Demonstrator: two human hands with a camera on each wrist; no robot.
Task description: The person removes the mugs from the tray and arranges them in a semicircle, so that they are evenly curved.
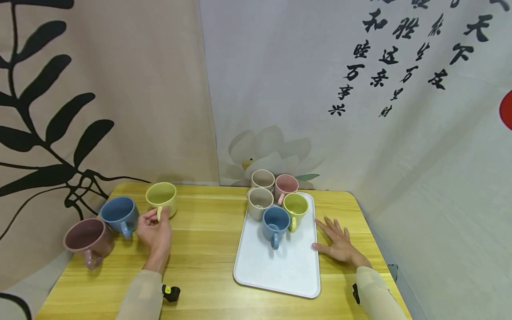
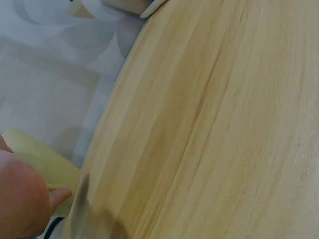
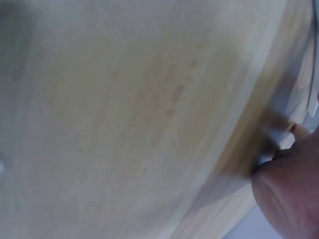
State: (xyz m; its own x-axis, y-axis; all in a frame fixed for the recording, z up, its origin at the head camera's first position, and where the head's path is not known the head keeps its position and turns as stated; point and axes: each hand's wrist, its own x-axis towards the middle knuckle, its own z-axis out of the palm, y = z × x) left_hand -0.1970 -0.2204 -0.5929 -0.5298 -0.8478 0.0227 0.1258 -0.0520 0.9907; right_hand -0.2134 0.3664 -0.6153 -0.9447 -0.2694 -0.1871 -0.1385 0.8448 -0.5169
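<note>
My left hand (image 1: 155, 233) pinches the handle of a yellow-green mug (image 1: 162, 198) at the table's back left. In the left wrist view the same mug (image 2: 42, 162) shows beside the hand (image 2: 22, 196). Left of it stand a blue mug (image 1: 119, 213) and a pink mug (image 1: 88, 238), handles toward me. My right hand (image 1: 338, 242) lies with fingers spread at the right edge of a white tray (image 1: 280, 273). At the tray's far end cluster a blue mug (image 1: 276, 222), a yellow-green mug (image 1: 296, 205), a pink mug (image 1: 286, 186) and two beige mugs (image 1: 260, 203).
The wooden table (image 1: 204, 253) backs onto a hanging cloth (image 1: 280, 89) printed with a plant, a flower and black characters. The front half of the tray is bare white. The right wrist view is blurred.
</note>
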